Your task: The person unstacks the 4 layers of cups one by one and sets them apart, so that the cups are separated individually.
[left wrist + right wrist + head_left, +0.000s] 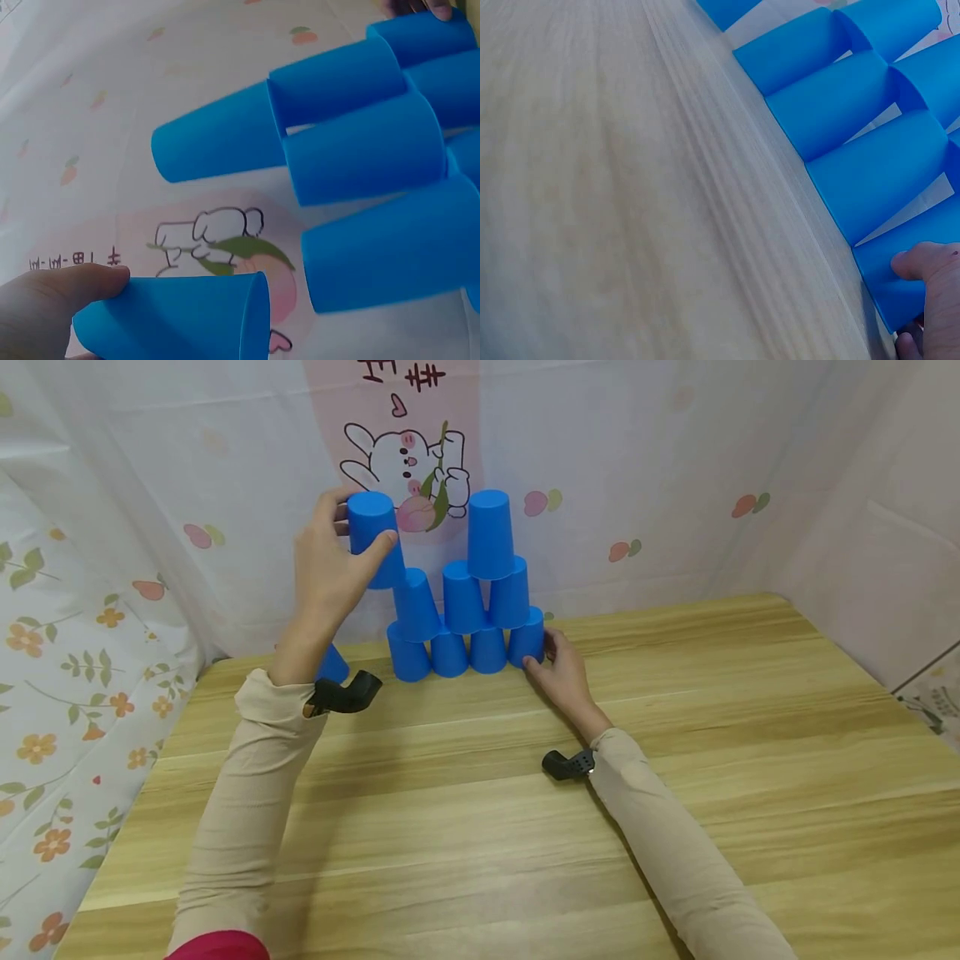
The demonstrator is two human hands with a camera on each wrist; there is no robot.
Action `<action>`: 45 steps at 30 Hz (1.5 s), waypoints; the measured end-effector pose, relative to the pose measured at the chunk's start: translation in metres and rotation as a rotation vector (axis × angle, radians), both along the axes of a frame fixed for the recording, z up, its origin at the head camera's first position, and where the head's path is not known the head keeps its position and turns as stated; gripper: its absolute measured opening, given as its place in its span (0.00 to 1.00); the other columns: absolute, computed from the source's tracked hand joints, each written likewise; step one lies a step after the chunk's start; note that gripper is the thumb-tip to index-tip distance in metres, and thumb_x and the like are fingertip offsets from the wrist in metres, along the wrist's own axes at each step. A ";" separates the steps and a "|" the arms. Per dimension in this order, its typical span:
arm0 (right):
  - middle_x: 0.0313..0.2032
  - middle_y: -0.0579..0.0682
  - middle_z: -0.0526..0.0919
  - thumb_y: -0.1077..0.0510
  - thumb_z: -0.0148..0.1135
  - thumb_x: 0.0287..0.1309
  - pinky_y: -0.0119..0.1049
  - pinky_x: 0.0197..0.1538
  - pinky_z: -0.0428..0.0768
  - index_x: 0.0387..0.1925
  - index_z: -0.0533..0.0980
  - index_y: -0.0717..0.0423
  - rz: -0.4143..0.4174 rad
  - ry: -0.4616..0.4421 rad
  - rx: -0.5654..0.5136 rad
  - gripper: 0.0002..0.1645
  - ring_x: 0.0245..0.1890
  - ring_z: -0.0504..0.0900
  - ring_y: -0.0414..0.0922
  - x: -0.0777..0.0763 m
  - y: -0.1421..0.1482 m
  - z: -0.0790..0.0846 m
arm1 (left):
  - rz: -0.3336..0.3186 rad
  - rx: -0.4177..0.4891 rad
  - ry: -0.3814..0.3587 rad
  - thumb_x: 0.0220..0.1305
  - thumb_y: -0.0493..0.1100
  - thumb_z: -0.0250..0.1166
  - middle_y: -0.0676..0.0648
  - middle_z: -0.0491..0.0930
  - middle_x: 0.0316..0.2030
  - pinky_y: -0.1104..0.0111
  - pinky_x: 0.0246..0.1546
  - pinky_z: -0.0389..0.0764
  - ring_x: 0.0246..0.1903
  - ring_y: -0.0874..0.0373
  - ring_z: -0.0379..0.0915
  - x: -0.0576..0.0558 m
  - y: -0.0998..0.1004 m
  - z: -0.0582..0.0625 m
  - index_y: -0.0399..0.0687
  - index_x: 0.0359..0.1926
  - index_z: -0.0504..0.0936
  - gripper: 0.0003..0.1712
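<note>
Blue cups stand tiered; between thumb and fingers, our left hand pinches a raised left cup, our right hand the bottom right cup.

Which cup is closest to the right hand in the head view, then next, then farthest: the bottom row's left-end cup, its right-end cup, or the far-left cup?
From the right hand:
1. Right-end cup: right there in its grip.
2. Left-end cup: at the bottom row's other end.
3. Far-left cup: apart, partly hidden.
</note>
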State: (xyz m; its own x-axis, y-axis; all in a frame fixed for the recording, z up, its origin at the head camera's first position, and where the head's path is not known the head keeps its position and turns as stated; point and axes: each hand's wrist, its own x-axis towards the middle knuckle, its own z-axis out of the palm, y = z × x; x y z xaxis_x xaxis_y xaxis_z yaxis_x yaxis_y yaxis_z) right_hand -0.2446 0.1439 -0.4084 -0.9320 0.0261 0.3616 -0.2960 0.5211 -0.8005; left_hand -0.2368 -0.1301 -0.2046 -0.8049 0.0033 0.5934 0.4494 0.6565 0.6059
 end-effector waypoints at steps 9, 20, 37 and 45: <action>0.57 0.66 0.69 0.62 0.62 0.56 0.46 0.58 0.70 0.61 0.62 0.70 -0.004 -0.016 -0.001 0.33 0.56 0.71 0.58 0.000 0.002 0.000 | 0.115 -0.056 0.050 0.58 0.52 0.62 0.40 0.75 0.54 0.57 0.53 0.71 0.51 0.47 0.73 0.009 -0.031 -0.001 0.38 0.59 0.69 0.32; 0.57 0.66 0.70 0.62 0.61 0.56 0.46 0.58 0.70 0.60 0.63 0.70 -0.009 -0.012 -0.005 0.32 0.56 0.72 0.58 0.001 0.004 0.000 | 0.200 -0.014 0.025 0.58 0.51 0.62 0.38 0.75 0.53 0.53 0.53 0.71 0.52 0.45 0.72 0.018 -0.070 -0.012 0.37 0.59 0.69 0.33; 0.56 0.67 0.71 0.62 0.62 0.56 0.47 0.57 0.71 0.59 0.64 0.70 -0.012 -0.016 -0.001 0.32 0.54 0.73 0.58 0.001 0.002 0.004 | 0.329 0.167 -0.149 0.60 0.52 0.60 0.38 0.70 0.57 0.49 0.55 0.68 0.56 0.44 0.67 0.028 -0.119 -0.055 0.40 0.62 0.66 0.34; 0.56 0.67 0.71 0.62 0.62 0.55 0.47 0.57 0.71 0.59 0.64 0.70 -0.011 -0.023 0.000 0.32 0.55 0.73 0.58 0.001 0.000 0.004 | 0.377 0.241 -0.248 0.61 0.54 0.59 0.38 0.66 0.60 0.52 0.58 0.66 0.58 0.44 0.64 0.032 -0.138 -0.077 0.40 0.65 0.61 0.37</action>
State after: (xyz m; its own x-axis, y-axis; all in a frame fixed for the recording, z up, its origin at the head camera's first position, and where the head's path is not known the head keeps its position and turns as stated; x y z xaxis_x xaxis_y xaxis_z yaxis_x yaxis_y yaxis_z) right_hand -0.2436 0.1439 -0.4046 -0.9396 0.0363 0.3403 -0.2720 0.5245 -0.8068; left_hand -0.2047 -0.2681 -0.2814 -0.8407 -0.4276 0.3324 0.0317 0.5738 0.8184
